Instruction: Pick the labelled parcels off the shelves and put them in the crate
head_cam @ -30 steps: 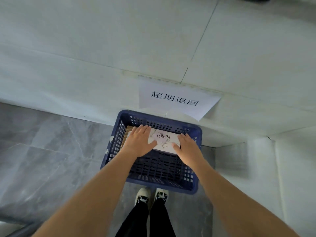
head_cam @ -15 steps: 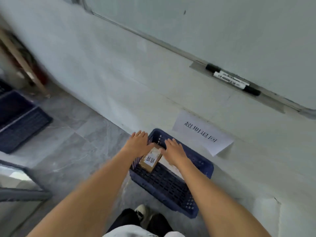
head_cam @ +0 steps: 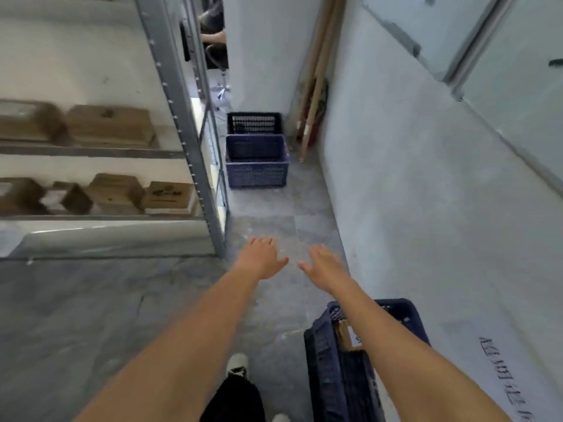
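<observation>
Both my hands hover over the grey floor, fingers spread and holding nothing: my left hand (head_cam: 261, 256) and my right hand (head_cam: 322, 265) side by side. The dark blue crate (head_cam: 324, 357) stands at lower right by the wall, partly under my right forearm. A brown labelled parcel (head_cam: 348, 335) lies inside it. At the left, a metal shelf unit (head_cam: 182, 117) carries several brown cardboard parcels, such as one (head_cam: 169, 194) on the lower shelf and one (head_cam: 109, 124) on the shelf above; they look blurred.
Two more blue crates (head_cam: 257, 166) stand on the floor ahead, past the shelf post. Wooden poles (head_cam: 316, 77) lean in the corner. A white wall runs along the right, with a printed paper sign (head_cam: 499, 373) near the crate. A seated person (head_cam: 213, 35) shows far back.
My hands let go of the parcel in the crate and pulled out. The view swung left, away from the wall, toward the shelves; the crate now sits at lower right.
</observation>
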Demonstrator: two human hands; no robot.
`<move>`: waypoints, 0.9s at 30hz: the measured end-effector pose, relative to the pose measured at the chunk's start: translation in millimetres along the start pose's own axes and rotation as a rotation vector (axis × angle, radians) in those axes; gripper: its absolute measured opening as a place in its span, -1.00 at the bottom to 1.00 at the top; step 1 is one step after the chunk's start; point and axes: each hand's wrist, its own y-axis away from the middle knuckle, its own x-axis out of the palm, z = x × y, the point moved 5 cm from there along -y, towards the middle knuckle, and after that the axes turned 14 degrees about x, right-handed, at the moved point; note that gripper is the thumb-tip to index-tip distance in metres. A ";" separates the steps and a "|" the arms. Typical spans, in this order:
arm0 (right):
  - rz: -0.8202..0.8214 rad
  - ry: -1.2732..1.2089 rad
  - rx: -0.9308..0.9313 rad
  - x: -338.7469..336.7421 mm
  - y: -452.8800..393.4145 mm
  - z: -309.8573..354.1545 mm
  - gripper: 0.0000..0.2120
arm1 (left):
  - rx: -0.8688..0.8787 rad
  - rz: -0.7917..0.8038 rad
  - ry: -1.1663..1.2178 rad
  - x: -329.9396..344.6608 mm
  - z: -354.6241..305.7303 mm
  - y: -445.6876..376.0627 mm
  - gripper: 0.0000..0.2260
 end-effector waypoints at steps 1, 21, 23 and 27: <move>-0.002 0.028 -0.050 3.4 -0.1 26.2 -0.47 | -0.053 -0.021 0.014 -3.3 22.1 18.3 -0.44; 0.098 0.213 -0.678 74.2 54.9 489.2 -0.52 | -0.669 -0.203 0.240 -5.3 371.8 305.1 -0.56; 0.119 0.247 -0.709 78.0 55.7 522.7 -0.50 | -0.712 -0.219 0.262 -5.9 390.4 316.9 -0.55; 0.160 0.303 -0.773 86.7 47.0 589.7 -0.46 | -0.821 -0.282 0.342 -15.0 429.4 336.4 -0.49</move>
